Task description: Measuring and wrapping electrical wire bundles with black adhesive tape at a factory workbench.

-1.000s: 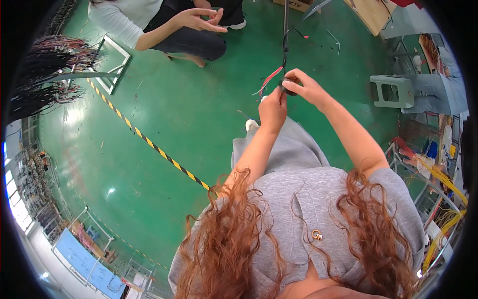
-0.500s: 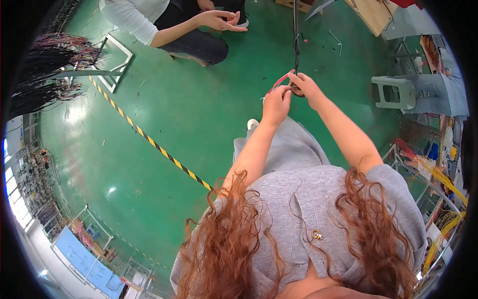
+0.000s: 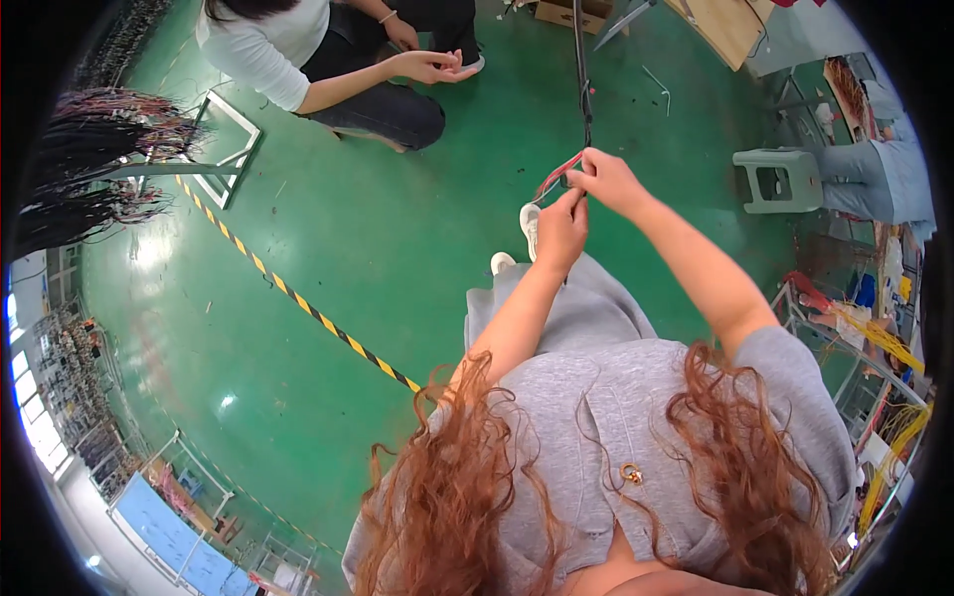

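My left hand [image 3: 562, 226] and my right hand [image 3: 606, 179] meet in front of me, over the green floor. Both pinch the lower end of a dark cable bundle [image 3: 582, 70] that runs up toward the top of the view. Short red and pink wire ends [image 3: 556, 177] stick out to the left, just above my left hand's fingers. My grey sleeves, grey trousers and white shoes [image 3: 530, 221] show below the hands.
A person in a white top [image 3: 260, 55] crouches at the upper left, hands together. A black-and-yellow floor stripe [image 3: 298, 298] crosses the green floor. Wire bundles hang on a rack [image 3: 89, 159] at left. A grey plastic stool [image 3: 777, 179] stands at right, with racks of coloured wires [image 3: 874, 338] below it.
Both hands have stayed together on the cable end. The red wire ends have shifted a little between my fingers. The crouching person's hands have moved slightly.
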